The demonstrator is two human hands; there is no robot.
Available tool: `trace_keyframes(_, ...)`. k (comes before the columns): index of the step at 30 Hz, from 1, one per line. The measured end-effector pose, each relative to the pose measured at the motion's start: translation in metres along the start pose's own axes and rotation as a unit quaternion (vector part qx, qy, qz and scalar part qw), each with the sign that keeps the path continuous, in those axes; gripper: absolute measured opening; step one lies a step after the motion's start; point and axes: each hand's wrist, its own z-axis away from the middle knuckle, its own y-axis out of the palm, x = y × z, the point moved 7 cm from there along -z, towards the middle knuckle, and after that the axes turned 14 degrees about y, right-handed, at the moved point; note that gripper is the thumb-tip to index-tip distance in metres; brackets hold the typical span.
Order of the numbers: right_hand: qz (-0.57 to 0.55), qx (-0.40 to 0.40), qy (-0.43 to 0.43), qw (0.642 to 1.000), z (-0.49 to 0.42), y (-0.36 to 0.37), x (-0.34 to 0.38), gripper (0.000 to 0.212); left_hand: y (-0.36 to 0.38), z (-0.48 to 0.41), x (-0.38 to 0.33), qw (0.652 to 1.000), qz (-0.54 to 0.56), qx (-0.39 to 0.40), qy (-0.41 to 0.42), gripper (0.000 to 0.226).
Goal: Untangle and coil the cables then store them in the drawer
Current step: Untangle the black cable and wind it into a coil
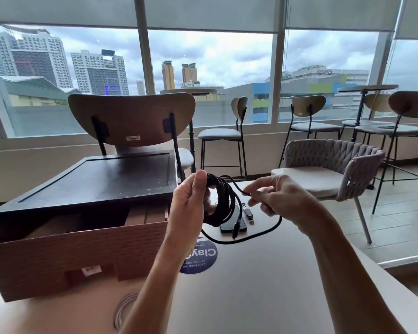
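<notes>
Centrally, left hand point(191, 201) closed around a coiled black cable point(221, 201), thumb up over the loops, coil held above the pale tabletop point(263, 285). Right hand point(278, 196) pinches the cable's free strand between fingertips; slack droops in a low arc, plug end dangling. Beneath: dark phone point(227, 228), metal-link wristwatch point(248, 213), round blue sticker point(203, 260). Left: open brown wooden drawer point(70, 256) under a black-topped cabinet point(101, 182). Coiled white cable point(124, 307) lies near the table's front edge.

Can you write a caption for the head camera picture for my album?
Left hand holds a coiled black cable while right hand feeds its loose end, beside an open drawer.
</notes>
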Motion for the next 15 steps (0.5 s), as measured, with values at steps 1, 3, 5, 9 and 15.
trace_keyframes(1, 0.016, -0.007, 0.001, 1.000, 0.000, -0.001, 0.000, 0.015, 0.000, 0.000, 0.001, 1.000, -0.018, -0.003, 0.001, 0.039)
trace_keyframes(3, 0.053, -0.017, 0.009, 0.998, 0.000, -0.002, -0.001, 0.023, 0.000, -0.001, 0.001, 0.998, -0.066, -0.007, 0.011, 0.041)
trace_keyframes(5, 0.068, -0.018, 0.019, 0.997, 0.000, -0.001, -0.001, 0.030, -0.004, -0.001, 0.003, 0.992, -0.121, -0.013, 0.028, 0.042)
trace_keyframes(9, 0.040, -0.019, 0.008, 0.999, 0.001, -0.001, 0.002, 0.027, -0.011, -0.002, 0.007, 0.981, -0.185, -0.009, 0.058, 0.053)
trace_keyframes(15, 0.067, 0.041, -0.141, 0.987, 0.012, 0.014, 0.025, 0.015, 0.004, 0.004, -0.006, 0.974, -0.212, 0.047, 0.070, 0.046)
